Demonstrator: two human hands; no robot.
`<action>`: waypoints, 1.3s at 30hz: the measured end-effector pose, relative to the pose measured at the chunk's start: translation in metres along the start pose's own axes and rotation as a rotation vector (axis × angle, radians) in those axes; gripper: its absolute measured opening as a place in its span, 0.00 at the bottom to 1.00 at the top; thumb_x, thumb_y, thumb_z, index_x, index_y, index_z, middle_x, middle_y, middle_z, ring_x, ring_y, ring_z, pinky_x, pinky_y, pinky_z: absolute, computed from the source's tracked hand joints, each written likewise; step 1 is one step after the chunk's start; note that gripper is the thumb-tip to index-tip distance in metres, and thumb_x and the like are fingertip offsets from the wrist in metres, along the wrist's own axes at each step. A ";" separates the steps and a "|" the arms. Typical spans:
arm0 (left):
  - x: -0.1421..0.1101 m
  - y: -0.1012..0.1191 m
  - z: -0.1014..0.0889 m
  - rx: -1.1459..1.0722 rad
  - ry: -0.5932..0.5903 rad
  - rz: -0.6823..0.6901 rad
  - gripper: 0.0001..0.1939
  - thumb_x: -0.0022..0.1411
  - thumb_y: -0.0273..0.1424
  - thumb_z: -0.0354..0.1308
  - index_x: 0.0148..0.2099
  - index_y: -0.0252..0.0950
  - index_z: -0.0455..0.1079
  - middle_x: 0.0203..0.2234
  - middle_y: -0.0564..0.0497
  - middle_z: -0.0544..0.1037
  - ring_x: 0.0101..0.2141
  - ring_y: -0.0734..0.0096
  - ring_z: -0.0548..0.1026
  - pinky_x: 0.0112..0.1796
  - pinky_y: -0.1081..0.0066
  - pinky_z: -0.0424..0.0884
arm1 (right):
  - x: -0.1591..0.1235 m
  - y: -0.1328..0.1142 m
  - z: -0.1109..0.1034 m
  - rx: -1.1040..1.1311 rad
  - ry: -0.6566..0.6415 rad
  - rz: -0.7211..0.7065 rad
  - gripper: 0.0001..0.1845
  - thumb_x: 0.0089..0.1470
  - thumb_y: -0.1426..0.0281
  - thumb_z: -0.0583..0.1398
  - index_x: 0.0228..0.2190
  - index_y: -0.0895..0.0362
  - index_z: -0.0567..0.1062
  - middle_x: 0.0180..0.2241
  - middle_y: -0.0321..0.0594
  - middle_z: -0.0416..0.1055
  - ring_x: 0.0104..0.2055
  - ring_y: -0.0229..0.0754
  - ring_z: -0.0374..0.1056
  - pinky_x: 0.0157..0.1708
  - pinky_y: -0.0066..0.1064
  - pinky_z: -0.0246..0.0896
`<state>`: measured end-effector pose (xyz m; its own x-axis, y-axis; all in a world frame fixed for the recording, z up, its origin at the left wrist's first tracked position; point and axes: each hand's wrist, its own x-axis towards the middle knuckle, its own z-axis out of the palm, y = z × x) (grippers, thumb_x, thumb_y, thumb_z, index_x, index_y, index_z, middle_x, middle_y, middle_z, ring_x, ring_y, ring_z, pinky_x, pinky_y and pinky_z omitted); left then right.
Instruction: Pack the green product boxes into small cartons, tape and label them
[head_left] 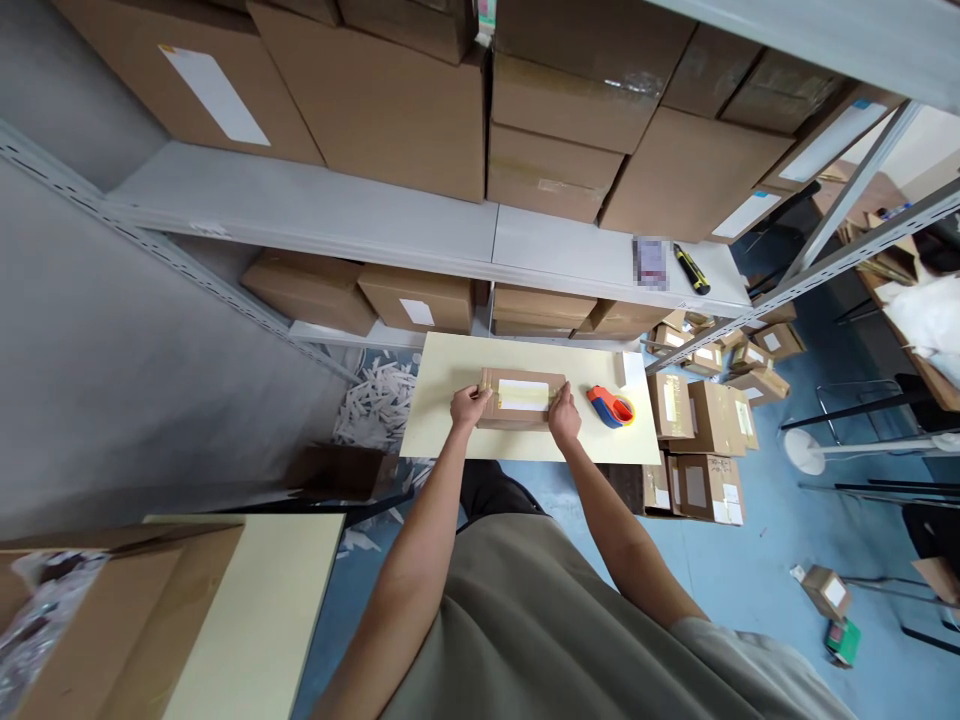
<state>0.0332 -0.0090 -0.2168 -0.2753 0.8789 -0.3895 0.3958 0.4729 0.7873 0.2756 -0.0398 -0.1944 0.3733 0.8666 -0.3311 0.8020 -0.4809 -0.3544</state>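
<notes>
A small brown cardboard box [517, 420] with a white label [523, 395] on its top rests on the cream tabletop [442, 440]. Clear yellowish tape runs along its top. My left hand [470, 407] grips the box's left end, fingers bent round the corner. At the right end, my right hand [564, 413] holds it in the same way. An orange and blue tape dispenser [611, 407] lies just right of my right hand, apart from the box.
Metal shelving with large cartons [405, 110] stands behind the table. A yellow and black box cutter [691, 268] lies on the shelf. More boxes [712, 420] are stacked on the floor at right. White paper scraps [379, 405] lie at left, near another table [262, 600] bearing an open carton [142, 620].
</notes>
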 end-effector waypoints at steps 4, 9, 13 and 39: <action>0.000 0.000 -0.003 0.013 -0.020 0.013 0.12 0.65 0.40 0.69 0.43 0.37 0.86 0.39 0.48 0.89 0.45 0.57 0.85 0.40 0.71 0.70 | 0.000 0.002 0.003 0.001 0.007 0.002 0.36 0.81 0.64 0.40 0.83 0.57 0.49 0.69 0.61 0.69 0.62 0.57 0.77 0.58 0.43 0.72; -0.005 0.003 -0.006 0.041 -0.020 0.031 0.12 0.67 0.40 0.67 0.42 0.38 0.85 0.40 0.48 0.89 0.44 0.58 0.84 0.39 0.71 0.68 | -0.003 0.001 0.000 0.029 0.004 -0.007 0.36 0.81 0.64 0.38 0.83 0.58 0.48 0.70 0.61 0.70 0.63 0.58 0.77 0.58 0.44 0.72; -0.008 0.005 -0.004 0.062 0.000 0.037 0.13 0.67 0.41 0.66 0.43 0.38 0.85 0.41 0.46 0.89 0.45 0.56 0.84 0.40 0.70 0.69 | -0.005 0.001 0.000 0.037 0.010 -0.006 0.37 0.81 0.64 0.37 0.83 0.58 0.49 0.70 0.60 0.70 0.63 0.59 0.77 0.58 0.45 0.72; -0.011 0.009 -0.003 0.098 0.030 0.040 0.11 0.67 0.40 0.66 0.41 0.39 0.84 0.41 0.45 0.90 0.46 0.56 0.85 0.40 0.70 0.70 | -0.005 0.002 0.000 0.063 0.019 0.002 0.36 0.81 0.63 0.39 0.83 0.54 0.49 0.68 0.58 0.72 0.60 0.55 0.76 0.55 0.41 0.70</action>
<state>0.0371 -0.0148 -0.2035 -0.2833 0.8957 -0.3429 0.4904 0.4425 0.7508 0.2750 -0.0453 -0.1937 0.3840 0.8677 -0.3156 0.7703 -0.4895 -0.4087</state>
